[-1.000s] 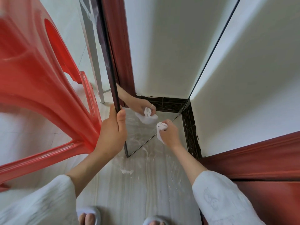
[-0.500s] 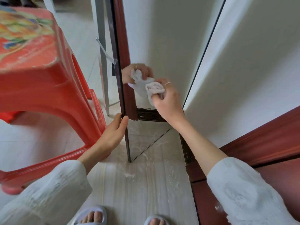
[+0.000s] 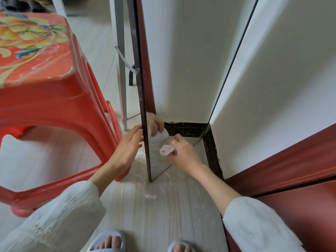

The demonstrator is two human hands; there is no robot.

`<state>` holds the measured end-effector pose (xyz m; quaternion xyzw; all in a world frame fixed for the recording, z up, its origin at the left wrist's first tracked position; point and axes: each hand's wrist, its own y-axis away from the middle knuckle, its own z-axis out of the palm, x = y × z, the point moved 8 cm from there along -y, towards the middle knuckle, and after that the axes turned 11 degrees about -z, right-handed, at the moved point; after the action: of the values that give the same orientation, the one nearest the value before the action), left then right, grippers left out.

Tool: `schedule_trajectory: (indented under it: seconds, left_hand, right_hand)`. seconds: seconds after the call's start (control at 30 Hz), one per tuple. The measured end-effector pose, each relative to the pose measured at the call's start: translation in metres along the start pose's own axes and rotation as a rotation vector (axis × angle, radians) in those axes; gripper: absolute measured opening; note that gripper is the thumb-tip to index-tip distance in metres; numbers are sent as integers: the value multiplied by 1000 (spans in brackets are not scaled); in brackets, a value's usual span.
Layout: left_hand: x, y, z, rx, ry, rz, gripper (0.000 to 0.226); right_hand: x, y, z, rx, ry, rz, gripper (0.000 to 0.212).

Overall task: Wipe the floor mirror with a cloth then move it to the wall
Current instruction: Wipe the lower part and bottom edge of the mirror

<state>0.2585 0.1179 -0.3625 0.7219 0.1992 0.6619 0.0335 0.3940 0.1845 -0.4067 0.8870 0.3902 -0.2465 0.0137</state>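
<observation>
Tall frameless floor mirror [image 3: 181, 73] with a thin dark edge: standing upright on the pale wood-grain floor [image 3: 154, 206], its lower corner resting just ahead of the person's feet, its glass reflecting a white wall and dark skirting.

Small crumpled white cloth [image 3: 166, 149]: being pressed against the lower part of the glass, near the mirror's left edge.

Right hand [image 3: 181, 153]: gripping the cloth, fingers curled round it (a ring showing on one finger).

Left hand [image 3: 127, 148]: reaching to the mirror's left edge, fingers straight and touching the edge, holding nothing.

Red plastic stool [image 3: 45, 91] with a floral printed seat: standing to the left, close beside the left forearm.

White metal support leg [image 3: 121, 60]: standing behind the mirror.

Red-brown wooden door frame [image 3: 281, 160]: running along the right.

Pale blue slippers [image 3: 107, 240]: showing at the bottom edge
</observation>
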Motion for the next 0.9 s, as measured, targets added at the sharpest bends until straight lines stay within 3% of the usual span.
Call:
schedule_trajectory:
  seconds: [0.07,0.2,0.27,0.4,0.6,0.9]
  left_hand:
    - [-10,-5,-2,7,46,-26,28]
    - [-12,-5,1,5,48,-34,27]
    - [-11,-4,1,1,55,-40,27]
    - [-9,-3,1,-2,42,-27,26]
    - [-24,-7,4,-1,-64,-11,35]
    - [-84,-25,16,-23,-195,-96,27]
  right_hand:
    - [2,-7,-38,196,-6,-2,21]
    - [-10,-22,-113,577,2,-63,20]
    - [-25,-30,-122,653,-40,-127,20]
    - [-55,-35,-66,509,-13,-258,26]
    - [-31,1,31,385,-50,-260,20]
    - [24,41,146,212,-150,-43,26]
